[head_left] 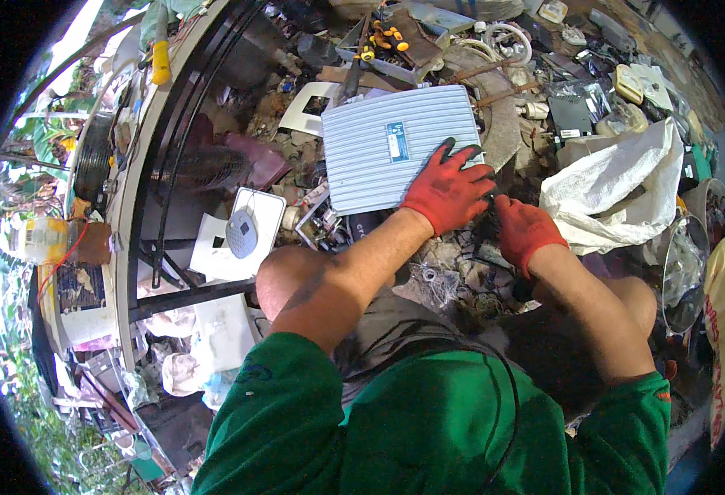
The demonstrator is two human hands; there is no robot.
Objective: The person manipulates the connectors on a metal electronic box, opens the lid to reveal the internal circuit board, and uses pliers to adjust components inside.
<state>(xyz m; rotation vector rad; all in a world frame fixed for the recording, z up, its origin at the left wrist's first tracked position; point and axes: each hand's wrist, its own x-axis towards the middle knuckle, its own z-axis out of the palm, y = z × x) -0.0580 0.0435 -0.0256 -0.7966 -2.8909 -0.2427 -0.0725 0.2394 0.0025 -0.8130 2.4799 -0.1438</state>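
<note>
A light grey-blue ribbed metal box (pixel 362 169) with a small blue and white label lies tilted in front of me. My left hand (pixel 449 190), in a red glove with dark fingertips, grips its lower right corner, fingers spread over the ribs and past the right edge. Just right of that corner is my right hand (pixel 527 229), in a matching glove. Its fingers are closed and point toward the corner. What they hold, if anything, is hidden in the dark gap between the hands.
Mixed scrap surrounds the box. A white woven sack (pixel 614 194) lies to the right, white plates (pixel 239 235) at the left beside a dark metal frame (pixel 189 115). Yellow-handled tools (pixel 387 37) sit in a grey tray at the back. Tangled wire (pixel 435 285) lies below my hands.
</note>
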